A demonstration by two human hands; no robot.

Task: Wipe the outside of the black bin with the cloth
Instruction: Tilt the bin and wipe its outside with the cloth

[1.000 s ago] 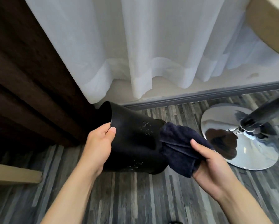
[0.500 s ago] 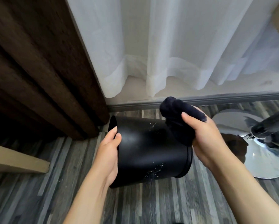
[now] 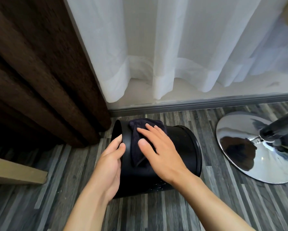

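I've got the black bin [image 3: 178, 147] tipped on its side w/ my left hand [image 3: 109, 165] gripping the open rim so it can't roll. My right hand [image 3: 160, 147] lies flat, fingers spread, pressing the cloth [image 3: 136, 140] onto the upper wall near that rim to scrub it.

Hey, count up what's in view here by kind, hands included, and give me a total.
Hands: 2, left hand and right hand
Bins: 1, black bin
Cloths: 1, dark cloth
Curtains: 2, brown curtain and white curtain
Chrome bases: 1, chrome base
Total: 7
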